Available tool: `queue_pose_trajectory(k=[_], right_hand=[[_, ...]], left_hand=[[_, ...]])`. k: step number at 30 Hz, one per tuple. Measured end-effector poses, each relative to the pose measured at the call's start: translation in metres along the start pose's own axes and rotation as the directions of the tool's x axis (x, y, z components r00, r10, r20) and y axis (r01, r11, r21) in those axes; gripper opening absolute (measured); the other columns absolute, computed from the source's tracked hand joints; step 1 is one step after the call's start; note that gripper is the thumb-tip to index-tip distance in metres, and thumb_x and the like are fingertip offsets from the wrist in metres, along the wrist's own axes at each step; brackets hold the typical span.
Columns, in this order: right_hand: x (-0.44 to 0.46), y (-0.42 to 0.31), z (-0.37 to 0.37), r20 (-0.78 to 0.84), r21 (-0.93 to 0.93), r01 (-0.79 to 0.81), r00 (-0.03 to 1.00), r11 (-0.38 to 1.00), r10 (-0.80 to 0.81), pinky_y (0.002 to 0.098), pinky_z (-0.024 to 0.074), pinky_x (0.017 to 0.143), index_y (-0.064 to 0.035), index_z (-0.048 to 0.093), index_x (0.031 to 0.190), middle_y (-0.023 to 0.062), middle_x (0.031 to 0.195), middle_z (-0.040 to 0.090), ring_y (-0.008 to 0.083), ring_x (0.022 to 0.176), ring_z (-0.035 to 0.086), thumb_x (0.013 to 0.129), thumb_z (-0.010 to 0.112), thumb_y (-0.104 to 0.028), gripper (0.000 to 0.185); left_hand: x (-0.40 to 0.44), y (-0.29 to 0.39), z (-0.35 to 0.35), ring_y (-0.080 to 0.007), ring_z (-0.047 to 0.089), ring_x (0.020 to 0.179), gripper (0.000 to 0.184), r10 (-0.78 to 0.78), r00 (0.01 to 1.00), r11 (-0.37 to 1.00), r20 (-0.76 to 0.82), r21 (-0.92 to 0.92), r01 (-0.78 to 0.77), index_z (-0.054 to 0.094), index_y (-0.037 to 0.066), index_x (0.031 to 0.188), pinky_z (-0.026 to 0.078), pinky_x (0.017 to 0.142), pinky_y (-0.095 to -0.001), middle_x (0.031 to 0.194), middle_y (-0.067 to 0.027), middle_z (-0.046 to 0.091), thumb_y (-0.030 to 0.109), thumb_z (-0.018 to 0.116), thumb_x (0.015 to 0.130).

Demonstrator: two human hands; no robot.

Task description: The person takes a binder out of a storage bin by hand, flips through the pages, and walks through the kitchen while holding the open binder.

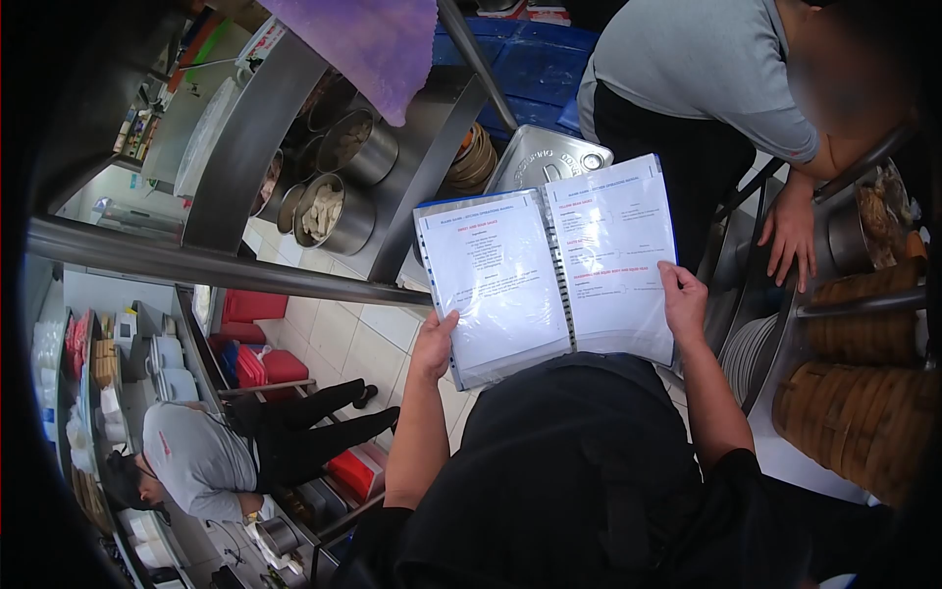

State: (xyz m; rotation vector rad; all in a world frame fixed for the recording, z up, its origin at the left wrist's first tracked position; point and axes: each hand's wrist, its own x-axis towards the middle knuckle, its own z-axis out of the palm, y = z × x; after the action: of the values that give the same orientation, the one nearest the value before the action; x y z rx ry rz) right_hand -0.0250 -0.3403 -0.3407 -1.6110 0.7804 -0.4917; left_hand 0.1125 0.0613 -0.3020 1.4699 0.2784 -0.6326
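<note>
An open binder (500, 285) with printed pages in clear plastic sleeves lies spread in front of my body. My left hand (433, 344) is closed on its left edge, the thumb on top of the page. On the other side, my right hand (684, 299) grips the right edge between thumb and fingers. Black rings run down the middle between the two pages. The pages show blue and red headings with small black text, too small to read in full. Behind the binder's top edge is a silver metal lid (549, 157).
Metal pots (334, 214) stand on a steel shelf at upper left. Bamboo steamers (854, 412) and stacked plates (751, 355) are at right. One person (697, 74) leans at upper right; another person (196, 452) works at lower left. Purple plastic (368, 44) hangs above.
</note>
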Motion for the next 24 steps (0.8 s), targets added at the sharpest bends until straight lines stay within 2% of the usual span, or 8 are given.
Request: queue_pose_trajectory(k=[12, 24], right_hand=[[-0.001, -0.003, 0.001, -0.007, 0.013, 0.011, 1.000, 1.000, -0.011, 0.0262, 0.0511, 0.082, 0.0041, 0.074, 0.105, 0.0090, 0.096, 0.075, 0.0106, 0.088, 0.066, 0.095, 0.067, -0.021, 0.028], [-0.001, -0.009, 0.001, -0.007, -0.019, 0.012, 1.000, 1.000, -0.013, 0.0268, 0.0509, 0.083, 0.0037, 0.074, 0.105, 0.0096, 0.096, 0.076, 0.0114, 0.088, 0.066, 0.095, 0.067, -0.023, 0.029]], left_hand=[[-0.001, 0.001, 0.001, -0.0231, 0.064, 0.111, 0.033, 0.003, 1.000, 1.000, -0.006, -0.029, -0.003, 0.052, -0.002, 0.134, 0.050, 0.097, -0.0353, 0.126, -0.0140, 0.064, 0.009, 0.052, 0.102], [-0.002, 0.002, 0.002, -0.0231, 0.062, 0.114, 0.035, 0.008, 1.000, 1.000, 0.003, 0.003, -0.008, 0.051, -0.002, 0.136, 0.049, 0.099, -0.0366, 0.128, -0.0131, 0.063, 0.010, 0.051, 0.102]])
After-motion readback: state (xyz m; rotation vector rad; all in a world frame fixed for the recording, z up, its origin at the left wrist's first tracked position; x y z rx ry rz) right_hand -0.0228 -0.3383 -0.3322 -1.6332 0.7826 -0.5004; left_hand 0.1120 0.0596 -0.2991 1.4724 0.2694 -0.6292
